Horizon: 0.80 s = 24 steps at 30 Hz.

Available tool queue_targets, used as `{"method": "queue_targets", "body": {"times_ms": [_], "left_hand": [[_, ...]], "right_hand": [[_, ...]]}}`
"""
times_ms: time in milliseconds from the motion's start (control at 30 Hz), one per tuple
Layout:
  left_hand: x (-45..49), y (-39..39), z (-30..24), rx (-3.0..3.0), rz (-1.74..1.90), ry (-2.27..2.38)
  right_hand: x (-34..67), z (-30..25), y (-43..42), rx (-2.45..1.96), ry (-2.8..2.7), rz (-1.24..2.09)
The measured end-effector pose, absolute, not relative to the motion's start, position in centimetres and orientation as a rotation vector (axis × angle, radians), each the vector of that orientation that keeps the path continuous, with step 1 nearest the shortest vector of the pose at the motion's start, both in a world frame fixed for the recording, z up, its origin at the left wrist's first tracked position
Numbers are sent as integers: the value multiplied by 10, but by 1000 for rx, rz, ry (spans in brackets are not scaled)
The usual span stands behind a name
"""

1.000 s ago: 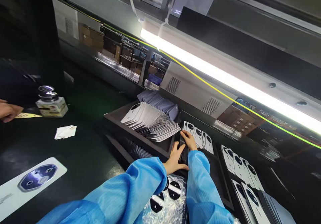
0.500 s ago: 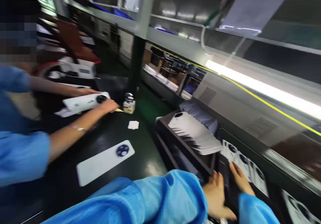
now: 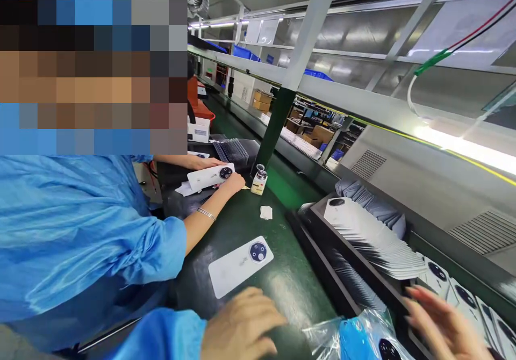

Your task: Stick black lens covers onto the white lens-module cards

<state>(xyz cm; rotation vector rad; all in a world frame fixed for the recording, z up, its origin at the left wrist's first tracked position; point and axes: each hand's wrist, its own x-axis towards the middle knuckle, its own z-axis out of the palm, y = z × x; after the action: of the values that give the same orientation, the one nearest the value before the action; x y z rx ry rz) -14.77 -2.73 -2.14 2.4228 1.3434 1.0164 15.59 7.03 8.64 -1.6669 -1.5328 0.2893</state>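
My left hand (image 3: 244, 322) hovers over the dark green worktop with its fingers stretched out and nothing in them. Just beyond it lies a white phone back cover (image 3: 241, 266) with a round dark camera ring. At the lower right, my right hand (image 3: 443, 319) is slightly blurred, its fingers apart and nothing visible in its grasp. It is beside the end of a black tray (image 3: 363, 266) holding a fanned stack of white back covers (image 3: 371, 236). Between my hands are a clear plastic bag with something blue (image 3: 355, 341) in it and a dark camera ring.
A co-worker in a blue smock (image 3: 100, 242) holds another white cover (image 3: 209, 177) at the left. A small bottle with a metal top (image 3: 259, 181) and a white paper square (image 3: 266, 213) are on the worktop. More covers (image 3: 463, 295) lie right of the tray.
My left hand has moved left from the tray's end to above the worktop. My right hand remains by the tray, fingers spread. The view has shifted, bringing more of the co-worker into sight.
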Motion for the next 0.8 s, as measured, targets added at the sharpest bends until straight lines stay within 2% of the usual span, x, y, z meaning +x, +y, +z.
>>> {"method": "queue_targets", "body": {"times_ms": [133,233,467,800], "left_hand": [[-203,-28,-40,2455,1112,1729],[-216,-27,-60,2505,1138,1872],[-212,-24,-66,2612,1154,1963],[-214,-23,-55,2650,1294,1932]], "right_hand": [[68,62,55,-1672,-1883,931],[25,37,61,-1637,-1982,1228],[-35,5,101,-1678,-1861,1215],[-48,-2,125,-1599,-1842,1334]]}}
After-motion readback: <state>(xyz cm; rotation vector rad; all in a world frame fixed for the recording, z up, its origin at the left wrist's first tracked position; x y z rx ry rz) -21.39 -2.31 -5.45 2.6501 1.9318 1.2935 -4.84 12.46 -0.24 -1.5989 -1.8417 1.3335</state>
